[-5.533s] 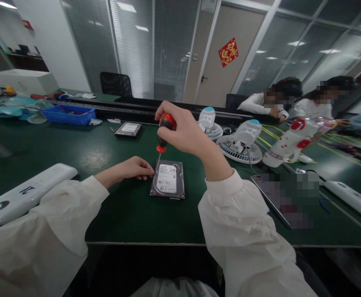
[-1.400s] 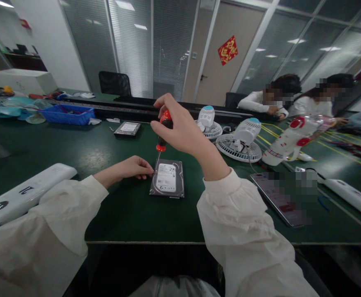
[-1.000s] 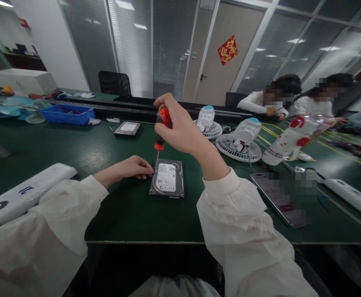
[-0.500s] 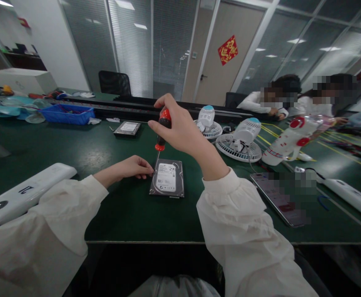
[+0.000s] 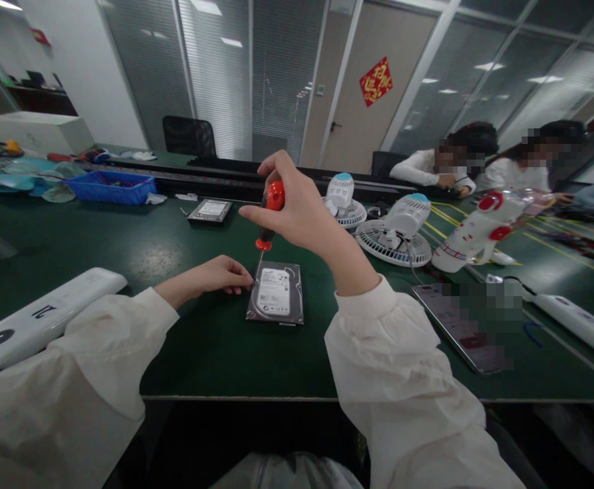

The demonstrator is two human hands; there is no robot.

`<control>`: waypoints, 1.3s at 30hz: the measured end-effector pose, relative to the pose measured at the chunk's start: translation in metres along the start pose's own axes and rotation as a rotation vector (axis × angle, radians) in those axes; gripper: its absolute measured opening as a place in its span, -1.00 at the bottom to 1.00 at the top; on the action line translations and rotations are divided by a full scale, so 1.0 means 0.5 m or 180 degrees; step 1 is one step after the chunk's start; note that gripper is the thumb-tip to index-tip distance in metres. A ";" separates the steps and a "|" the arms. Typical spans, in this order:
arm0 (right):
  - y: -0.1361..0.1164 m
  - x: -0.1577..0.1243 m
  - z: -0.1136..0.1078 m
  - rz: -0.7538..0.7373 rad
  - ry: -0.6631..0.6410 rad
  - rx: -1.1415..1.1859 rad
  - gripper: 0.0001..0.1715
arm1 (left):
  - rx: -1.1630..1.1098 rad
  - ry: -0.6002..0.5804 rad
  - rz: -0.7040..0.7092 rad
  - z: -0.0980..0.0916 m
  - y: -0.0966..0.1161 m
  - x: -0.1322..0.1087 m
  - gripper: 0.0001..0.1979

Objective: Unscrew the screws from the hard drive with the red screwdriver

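A silver hard drive with a white label lies flat on the green table in front of me. My right hand is curled around the handle of a red and black screwdriver, thumb stretched to the left. The screwdriver stands almost upright, its shaft reaching down to the drive's upper left edge. At that same edge, the pinched fingertips of my left hand press against the drive close to the tip. The screw and the exact tip are too small to make out.
Farther back lies a second hard drive, beside a blue tray. White fans, a bottle and a phone stand or lie to the right. On the left is a white device marked 21. Two people sit at the far right.
My right hand has turned slightly around the screwdriver handle, with the fingers shifted up and the thumb out to the left. The left hand and the drive stay put.
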State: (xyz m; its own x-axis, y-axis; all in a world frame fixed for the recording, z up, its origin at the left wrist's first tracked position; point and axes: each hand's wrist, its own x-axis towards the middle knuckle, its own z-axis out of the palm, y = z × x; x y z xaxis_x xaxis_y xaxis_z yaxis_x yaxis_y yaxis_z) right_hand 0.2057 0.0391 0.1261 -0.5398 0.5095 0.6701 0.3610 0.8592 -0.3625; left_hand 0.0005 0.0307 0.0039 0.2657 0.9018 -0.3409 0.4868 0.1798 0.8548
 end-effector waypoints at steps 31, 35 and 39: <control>-0.013 -0.006 -0.008 0.0036 -0.0189 -0.0204 -0.47 | 0.0023 0.0009 -0.0003 -0.002 -0.010 0.009 -0.70; -0.017 -0.008 -0.011 0.0042 -0.0267 -0.0232 -0.48 | 0.0026 -0.0003 0.0010 -0.002 -0.010 0.010 -0.71; -0.016 -0.009 -0.009 0.0156 -0.0358 -0.0399 -0.72 | 0.0037 -0.0009 0.0022 -0.003 -0.010 0.009 -0.73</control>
State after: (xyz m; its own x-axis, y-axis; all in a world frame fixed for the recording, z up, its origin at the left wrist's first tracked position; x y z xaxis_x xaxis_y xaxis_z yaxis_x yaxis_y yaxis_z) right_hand 0.2088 0.0296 0.1291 -0.5984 0.5586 0.5743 0.4772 0.8243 -0.3045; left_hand -0.0021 0.0344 -0.0013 0.2713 0.9019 -0.3360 0.4946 0.1688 0.8525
